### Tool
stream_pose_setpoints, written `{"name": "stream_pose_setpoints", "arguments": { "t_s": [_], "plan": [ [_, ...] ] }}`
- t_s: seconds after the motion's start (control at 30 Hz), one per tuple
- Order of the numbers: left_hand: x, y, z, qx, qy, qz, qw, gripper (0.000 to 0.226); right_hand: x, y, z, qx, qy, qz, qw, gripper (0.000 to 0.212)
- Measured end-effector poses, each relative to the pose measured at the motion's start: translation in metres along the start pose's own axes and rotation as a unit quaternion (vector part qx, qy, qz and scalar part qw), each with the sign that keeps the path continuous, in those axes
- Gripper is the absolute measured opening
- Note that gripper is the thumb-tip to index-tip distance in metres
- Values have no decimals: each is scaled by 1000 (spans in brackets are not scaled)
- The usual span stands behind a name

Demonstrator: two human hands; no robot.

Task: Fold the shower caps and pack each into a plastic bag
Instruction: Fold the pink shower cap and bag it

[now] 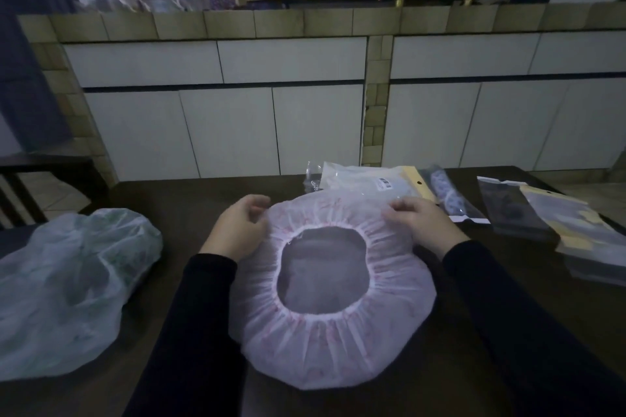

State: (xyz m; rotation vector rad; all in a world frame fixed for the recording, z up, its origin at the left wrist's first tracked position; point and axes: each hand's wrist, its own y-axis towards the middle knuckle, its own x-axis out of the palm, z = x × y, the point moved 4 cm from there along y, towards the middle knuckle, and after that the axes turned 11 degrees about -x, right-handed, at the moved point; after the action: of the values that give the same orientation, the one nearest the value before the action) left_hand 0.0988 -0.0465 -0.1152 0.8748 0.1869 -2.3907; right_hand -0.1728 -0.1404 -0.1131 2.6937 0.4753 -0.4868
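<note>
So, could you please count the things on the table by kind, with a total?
Shower cap, spread open: 1
Big white plastic bag: 1
Flat packing bags at the far edge and right, at least: 4
Total: at least 6; the right stack may hide more.

Shower cap (333, 342) centre on table (189, 193); big bag (67, 288) left; packets (572, 234) right, one (369, 181) behind.

A dark brown wooden table (189, 203) carries a round, translucent pink-white shower cap (333, 342) lying flat, elastic opening up. At its left lies a crumpled whitish plastic carrier bag (67, 288). Along the far edge (toward the right) lie a clear yellow-headed packet (369, 181) and a stack of flat clear plastic bags (576, 234)
</note>
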Motion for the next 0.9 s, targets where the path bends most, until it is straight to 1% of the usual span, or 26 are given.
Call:
{"name": "stream_pose_setpoints", "arguments": {
  "t_s": [0.03,0.07,0.1,0.13,0.17,0.2,0.27,0.3,0.33,0.37,0.43,0.5,0.6,0.7,0.77,0.83,0.9],
  "plan": [
    [-2,-1,6,21,13,19,1000,39,2,1,-3,-38,-45,-7,998,16],
    [-4,-5,17,57,30,49,997,45,3,3,-6,-78,-72,-4,994,17],
    [-6,-11,33,105,46,78,990,44,6,3,-11,-111,-76,-5,991,17],
    [-6,-19,51,153,63,91,982,40,9,3,-16,-136,-68,-15,988,18],
    [-3,-25,69,198,90,80,973,39,14,3,-22,-157,-55,-31,986,20],
    [3,-30,84,230,127,51,963,43,18,4,-26,-178,-45,-46,982,22],
    [18,-31,99,260,195,-10,946,47,25,3,-33,-212,-39,-53,975,27],
    [23,-26,100,261,209,-30,942,41,26,2,-33,-208,-40,-42,976,28],
    [25,-21,98,247,212,-36,945,32,25,2,-31,-182,-46,-28,982,30],
    [27,-16,95,226,203,-26,952,23,22,2,-26,-135,-69,-24,988,35],
    [25,-8,87,191,163,35,967,17,16,0,-15,-34,-146,-52,987,42],
    [22,-4,77,170,134,84,973,17,10,-1,-10,10,-182,-75,980,38],
    [16,4,61,141,127,95,977,18,3,3,-11,16,-170,-49,984,31],
    [11,6,53,133,54,85,986,16,8,3,-12,36,-124,-71,989,30],
    [9,7,47,122,32,83,989,15,12,2,-12,29,-117,-79,989,26],
    [7,7,38,90,58,92,990,20,11,2,-13,8,-140,-76,987,20],
    [9,6,30,55,96,89,990,27,10,3,-12,-5,-171,-83,982,20]
  ]
}}
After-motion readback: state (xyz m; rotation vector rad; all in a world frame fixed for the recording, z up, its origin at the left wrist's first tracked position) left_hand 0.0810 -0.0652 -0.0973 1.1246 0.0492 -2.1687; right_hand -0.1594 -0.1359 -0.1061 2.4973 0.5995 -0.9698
